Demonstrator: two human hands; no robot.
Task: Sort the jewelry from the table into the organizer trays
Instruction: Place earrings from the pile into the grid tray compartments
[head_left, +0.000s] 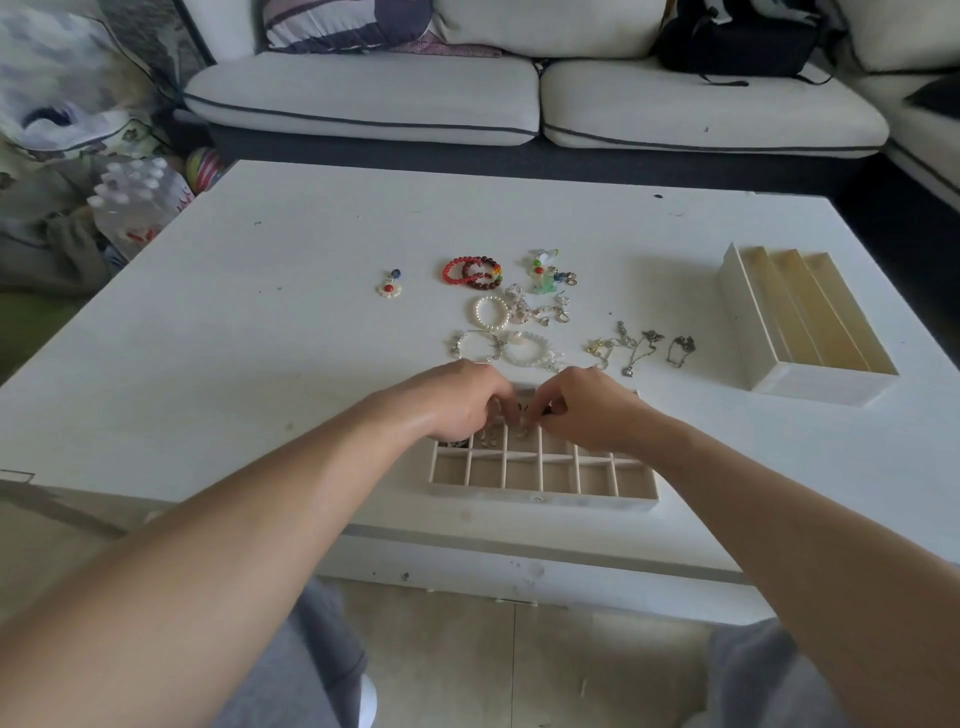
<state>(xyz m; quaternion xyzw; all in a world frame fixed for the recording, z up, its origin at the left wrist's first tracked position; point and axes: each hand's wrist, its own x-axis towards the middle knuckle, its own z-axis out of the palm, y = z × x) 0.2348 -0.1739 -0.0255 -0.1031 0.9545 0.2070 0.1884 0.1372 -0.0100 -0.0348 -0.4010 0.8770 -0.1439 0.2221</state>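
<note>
Head view: a flower pendant (388, 287) lies leftmost, bracelets (472, 271) beside it. Left hand (462, 400) and right hand (587, 410), fingers curled, pinch one small dark piece (523, 408) together above the far row of the divided tray (540, 502), probably to seat it; chains (636, 345) wait rightward.

left hand (462, 402) and right hand (592, 413) hide the tray's (540, 501) far cells.
</note>
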